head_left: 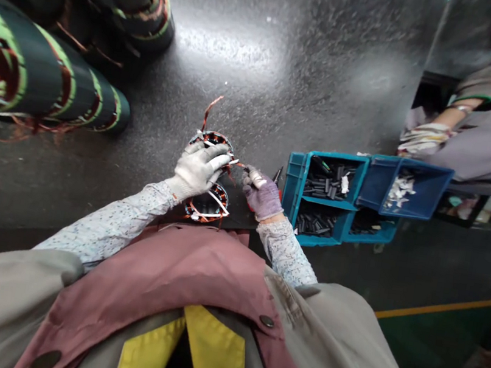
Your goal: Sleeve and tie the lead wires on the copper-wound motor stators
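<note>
Two round motor stators with copper windings stand near the table's front edge. On the farther stator (213,137) rests my left hand (200,168), in a white glove, its fingers stretched over the rim. My right hand (262,194), in a purple glove, pinches the end of a copper lead (240,165) that comes from this stator. A short white sleeve shows on the lead beside my left fingertips. The nearer stator (208,204) has a white sleeved lead looped across its top. Another bundle of copper wire (211,111) sticks up behind the farther stator.
Right of my hand stands a divided teal bin (292,197) with black tube pieces; a blue bin (375,182) with white bits sits on it. A dark-tipped tool (278,175) lies beside it. Wound stator stacks (50,72) fill the left. A gloved co-worker (478,139) is at right.
</note>
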A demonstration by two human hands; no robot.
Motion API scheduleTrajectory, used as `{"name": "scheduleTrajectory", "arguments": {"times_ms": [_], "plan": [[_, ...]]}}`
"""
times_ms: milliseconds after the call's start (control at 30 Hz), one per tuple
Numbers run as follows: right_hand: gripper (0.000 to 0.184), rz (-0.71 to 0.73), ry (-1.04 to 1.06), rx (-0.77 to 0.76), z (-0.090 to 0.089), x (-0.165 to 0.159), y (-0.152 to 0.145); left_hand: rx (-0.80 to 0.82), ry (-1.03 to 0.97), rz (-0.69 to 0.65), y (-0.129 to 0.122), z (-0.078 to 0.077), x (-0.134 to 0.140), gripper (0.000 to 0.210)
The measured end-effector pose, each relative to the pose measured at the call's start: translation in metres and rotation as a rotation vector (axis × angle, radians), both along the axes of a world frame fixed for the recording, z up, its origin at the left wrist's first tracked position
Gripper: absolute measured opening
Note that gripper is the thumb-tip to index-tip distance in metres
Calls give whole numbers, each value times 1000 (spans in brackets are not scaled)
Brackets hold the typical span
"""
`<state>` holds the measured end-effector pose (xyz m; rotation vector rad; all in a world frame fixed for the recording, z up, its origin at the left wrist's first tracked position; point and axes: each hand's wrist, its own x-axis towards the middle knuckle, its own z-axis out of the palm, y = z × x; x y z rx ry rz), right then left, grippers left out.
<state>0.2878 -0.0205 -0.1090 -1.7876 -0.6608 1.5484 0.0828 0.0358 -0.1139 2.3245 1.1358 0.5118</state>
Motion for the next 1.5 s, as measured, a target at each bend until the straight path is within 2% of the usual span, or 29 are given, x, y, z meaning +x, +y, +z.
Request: {"name": "scheduleTrajectory", "arguments": {"times_ms": [133, 333, 533, 633, 700, 767, 867, 933, 1067, 1233, 1400, 1500], "plan": [[33, -115, 28, -32, 4, -5, 1, -5, 9, 9, 0, 0, 0, 35], [43, -285, -2, 2, 14, -16, 3, 35, 30, 11, -1, 0, 1, 35], [34, -377, 46, -7, 17, -26, 2, -29, 2, 9, -1, -1, 1, 35], [27, -403, 95, -74, 19, -25, 7, -57, -11, 8, -1, -1, 0, 35], [25, -384, 115, -127, 21, -20, 14, -68, -7, 7, -1, 0, 0, 35], [27, -305, 97, -147, 27, -12, 21, -76, 2, 4, 0, 1, 0, 36], [33, -115, 38, -100, 38, -1, 28, -63, 11, 2, 0, 2, 1, 36], [38, -59, 13, -61, 42, 2, 28, -40, 19, 2, 1, 3, 1, 35], [41, -164, 10, -54, 39, -4, 19, -24, 27, -5, 1, 2, 1, 35], [35, -282, 114, -178, 30, -10, 16, -41, 21, -1, 1, 1, 1, 35], [34, -161, 58, -91, 31, -2, 30, -19, 29, 3, 0, 0, 1, 35], [40, -59, 98, -101, 31, 4, 32, -33, 30, -1, 0, -1, 1, 36]]}}
